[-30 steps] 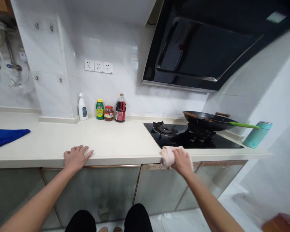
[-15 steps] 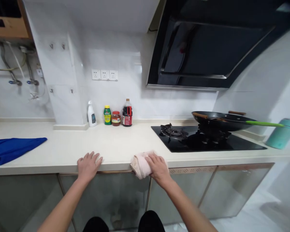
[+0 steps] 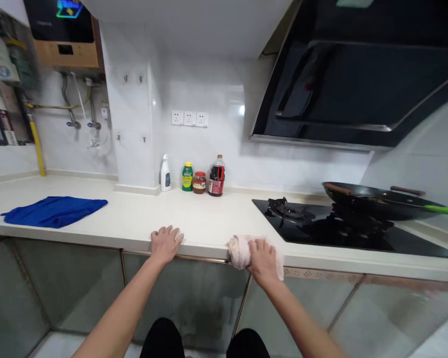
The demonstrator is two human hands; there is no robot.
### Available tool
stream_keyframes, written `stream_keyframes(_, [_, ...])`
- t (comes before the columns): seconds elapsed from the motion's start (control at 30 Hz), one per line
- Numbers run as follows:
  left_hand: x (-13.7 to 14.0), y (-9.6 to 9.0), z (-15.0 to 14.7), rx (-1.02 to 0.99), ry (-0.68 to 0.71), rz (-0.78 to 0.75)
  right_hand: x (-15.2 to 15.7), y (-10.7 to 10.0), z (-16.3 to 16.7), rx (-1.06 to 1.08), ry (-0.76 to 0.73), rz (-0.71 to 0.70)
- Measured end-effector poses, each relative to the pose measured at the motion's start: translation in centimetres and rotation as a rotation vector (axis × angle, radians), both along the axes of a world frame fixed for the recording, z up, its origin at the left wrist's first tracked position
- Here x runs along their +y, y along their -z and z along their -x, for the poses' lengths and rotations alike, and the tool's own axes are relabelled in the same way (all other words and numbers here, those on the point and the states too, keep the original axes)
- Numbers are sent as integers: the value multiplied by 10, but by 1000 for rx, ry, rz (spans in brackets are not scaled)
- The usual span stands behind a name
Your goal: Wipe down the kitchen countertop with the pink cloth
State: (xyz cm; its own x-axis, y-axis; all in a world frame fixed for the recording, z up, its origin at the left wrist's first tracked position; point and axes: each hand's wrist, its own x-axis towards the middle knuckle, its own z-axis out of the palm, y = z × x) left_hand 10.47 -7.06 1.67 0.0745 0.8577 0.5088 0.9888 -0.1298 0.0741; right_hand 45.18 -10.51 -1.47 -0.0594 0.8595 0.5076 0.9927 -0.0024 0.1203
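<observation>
My left hand [image 3: 166, 244] lies flat on the front edge of the white countertop [image 3: 205, 226], fingers spread, holding nothing. To its right, my right hand [image 3: 263, 259] grips a pale pink cloth [image 3: 240, 252]. The cloth is bunched over the counter's front edge, and part of it hangs down over the side. Its portion beneath my palm is hidden. On the counter at the left lies a blue cloth [image 3: 56, 211], spread out and slightly wrinkled.
Against the wall stand a white spray bottle [image 3: 165, 174], a green bottle with a yellow cap [image 3: 187, 177], a red-lidded jar [image 3: 199, 183] and a dark sauce bottle [image 3: 216, 179]. A wok [image 3: 381, 201] sits on the black gas hob [image 3: 321, 231], below the range hood [image 3: 343, 94].
The view has turned to the left, bringing more of the left counter and the wall heater into sight. Both hands keep nearly the same places on the counter edge, the right still gripping the pink cloth.
</observation>
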Motion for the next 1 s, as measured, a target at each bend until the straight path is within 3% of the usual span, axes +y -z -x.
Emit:
stream_keyframes(0.23, [-1, 3, 8, -10, 31, 10, 19, -6, 151, 15, -205, 32])
stream_keyframes(0.33, [-3, 2, 13, -10, 53, 29, 23, -14, 185, 8, -319, 40])
stream_keyframes(0.4, [-4, 2, 16, -18, 63, 33, 24, -16, 182, -15, -405, 42])
stream_keyframes(0.5, [-3, 2, 20, -36, 71, 35, 21, -13, 144, -49, -487, 39])
stream_keyframes(0.63, [-9, 8, 19, -152, 84, 51, 11, -7, 82, -32, -418, 40])
stream_keyframes(0.7, [-20, 16, 6, -211, 141, -21, 8, -7, 69, -18, -357, 56])
stream_keyframes(0.77, [-34, 27, -17, -222, 279, -135, 8, -9, 74, -2, -290, 78])
stream_keyframes(0.9, [-49, 50, -69, -108, 642, -273, 13, -7, 116, 42, -219, 150])
stream_keyframes(1.0, [-40, 63, -86, -36, 702, -262, 20, -4, 130, 48, -334, 187])
